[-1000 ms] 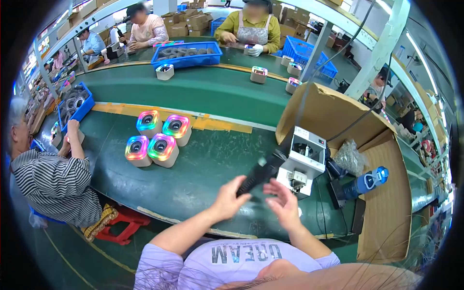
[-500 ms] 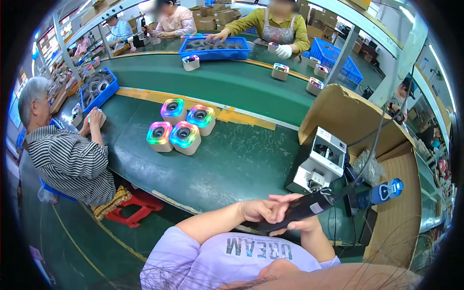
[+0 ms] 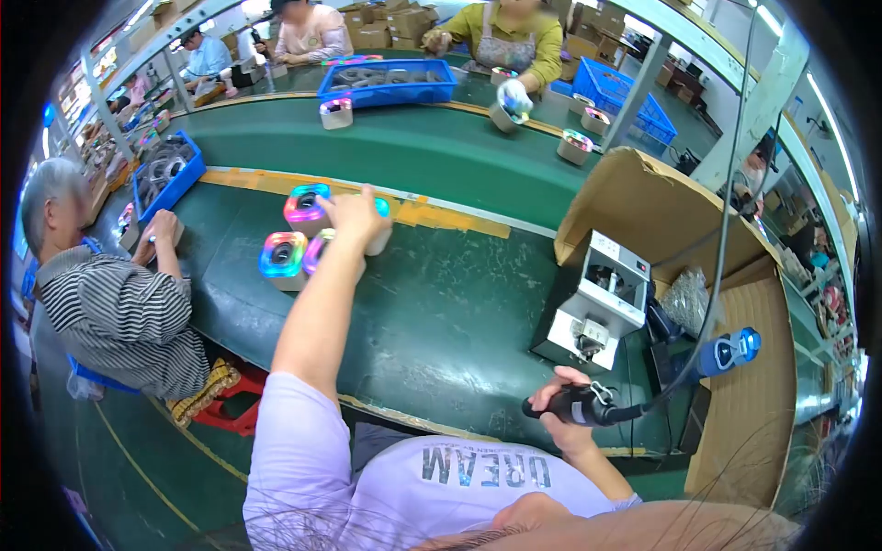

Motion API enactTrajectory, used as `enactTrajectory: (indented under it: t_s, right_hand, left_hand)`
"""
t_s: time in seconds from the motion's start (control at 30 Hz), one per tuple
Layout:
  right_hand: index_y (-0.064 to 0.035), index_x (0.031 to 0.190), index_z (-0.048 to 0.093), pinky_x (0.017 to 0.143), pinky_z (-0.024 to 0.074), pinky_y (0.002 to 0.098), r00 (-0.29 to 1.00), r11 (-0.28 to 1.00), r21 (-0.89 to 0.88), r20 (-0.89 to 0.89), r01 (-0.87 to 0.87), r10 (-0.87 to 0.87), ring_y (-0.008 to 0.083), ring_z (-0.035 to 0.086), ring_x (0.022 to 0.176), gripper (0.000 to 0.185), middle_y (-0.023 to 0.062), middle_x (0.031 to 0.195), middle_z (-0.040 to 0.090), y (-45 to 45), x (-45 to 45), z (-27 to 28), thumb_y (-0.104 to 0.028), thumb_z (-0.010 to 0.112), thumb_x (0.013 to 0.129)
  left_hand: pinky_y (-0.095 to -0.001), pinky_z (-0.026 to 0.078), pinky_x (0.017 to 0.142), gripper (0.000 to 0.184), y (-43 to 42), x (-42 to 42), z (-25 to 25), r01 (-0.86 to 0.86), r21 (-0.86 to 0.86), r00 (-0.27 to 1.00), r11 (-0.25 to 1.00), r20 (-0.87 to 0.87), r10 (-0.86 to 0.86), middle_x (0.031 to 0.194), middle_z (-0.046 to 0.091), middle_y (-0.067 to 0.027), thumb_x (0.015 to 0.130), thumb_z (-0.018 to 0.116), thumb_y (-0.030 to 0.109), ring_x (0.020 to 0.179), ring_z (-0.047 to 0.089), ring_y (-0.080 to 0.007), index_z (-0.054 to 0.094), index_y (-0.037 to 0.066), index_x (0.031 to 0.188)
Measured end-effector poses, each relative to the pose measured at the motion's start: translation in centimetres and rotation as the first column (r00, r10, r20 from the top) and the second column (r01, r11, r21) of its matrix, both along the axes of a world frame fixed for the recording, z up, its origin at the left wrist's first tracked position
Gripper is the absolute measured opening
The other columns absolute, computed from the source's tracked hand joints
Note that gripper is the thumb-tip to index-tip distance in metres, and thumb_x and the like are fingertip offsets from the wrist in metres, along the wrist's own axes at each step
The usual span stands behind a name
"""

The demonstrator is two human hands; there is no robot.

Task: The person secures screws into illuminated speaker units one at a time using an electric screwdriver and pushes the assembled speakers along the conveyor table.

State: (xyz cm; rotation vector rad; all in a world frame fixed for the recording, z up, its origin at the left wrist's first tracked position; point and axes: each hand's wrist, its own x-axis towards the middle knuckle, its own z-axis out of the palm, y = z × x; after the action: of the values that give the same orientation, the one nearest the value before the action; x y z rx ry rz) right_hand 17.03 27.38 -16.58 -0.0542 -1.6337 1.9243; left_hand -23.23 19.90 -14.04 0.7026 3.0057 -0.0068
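A long green bench [image 3: 450,312] stretches before me, with a bent cardboard sheet [image 3: 749,395] standing on the right. Just left of the cardboard sits a silver machine [image 3: 617,298]. In front of the machine, my right hand [image 3: 567,433] is wrapped round a black, corded tool [image 3: 579,407]. Four glowing units [image 3: 280,254] cluster left of centre; my left hand [image 3: 352,220] covers the rear right one, but I cannot tell whether it grips.
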Motion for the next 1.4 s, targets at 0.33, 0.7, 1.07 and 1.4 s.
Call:
enactTrajectory:
  t_s: [0.33, 0.7, 1.07, 1.4]
  right_hand:
    - [-0.0016, 0.119, 0.037, 0.076, 0.0442, 0.0338, 1.0, 0.994, -0.111, -0.021, 0.009, -0.011, 0.0164, 0.053, 0.074, 0.06, 0.008, 0.079, 0.054, 0.5, 0.5, -0.6, -0.01, 0.071, 0.07]
    - [-0.0091, 0.112, 0.037, 0.059, 0.0435, 0.0292, 0.913, 0.929, 0.067, -0.221, 0.364, -0.342, 0.0149, 0.05, 0.06, 0.055, 0.0045, 0.073, 0.047, 6.2, 0.2, 6.8, -0.041, 0.064, 0.076]
    - [-0.0063, 0.113, 0.04, 0.065, 0.0438, 0.0309, 0.913, 0.921, 0.088, -0.2, 0.379, -0.357, 0.0162, 0.052, 0.065, 0.054, 0.0058, 0.076, 0.05, 8.9, -2.5, 6.9, -0.042, 0.062, 0.079]
    - [-0.0044, 0.103, 0.044, 0.054, 0.0421, 0.0285, 0.918, 0.918, 0.017, 0.02, 0.396, -0.396, 0.0142, 0.049, 0.057, 0.043, 0.0055, 0.068, 0.05, 9.1, -3.5, 6.6, -0.034, 0.064, 0.079]
  left_hand:
    - [-0.0399, 0.04, 0.089, 0.074, -1.3, 11.9, -2.0, 0.563, 0.479, 0.792, 0.674, -0.078, -0.605, 0.111, 0.043, -0.0216, 0.059, 0.072, 0.028, 0.102, 0.044, -0.0365, 0.043, 0.003, 0.122]
    - [-0.0453, 0.038, 0.091, 0.064, -2.9, 24.5, -5.8, 0.503, 0.841, 0.505, 0.2, -0.099, -0.857, 0.12, 0.037, -0.0224, 0.052, 0.08, 0.023, 0.11, 0.04, -0.0404, 0.05, 0.004, 0.106]
    - [-0.0454, 0.04, 0.089, 0.063, -1.9, 25.2, -6.2, 0.535, 0.831, 0.427, 0.151, -0.111, -0.898, 0.121, 0.038, -0.0205, 0.053, 0.08, 0.027, 0.11, 0.04, -0.0408, 0.051, 0.007, 0.106]
    - [-0.0451, 0.039, 0.09, 0.061, -1.9, 25.4, -6.2, 0.511, 0.847, 0.431, 0.146, -0.105, -0.896, 0.121, 0.037, -0.0209, 0.053, 0.079, 0.025, 0.111, 0.04, -0.0393, 0.051, 0.004, 0.103]
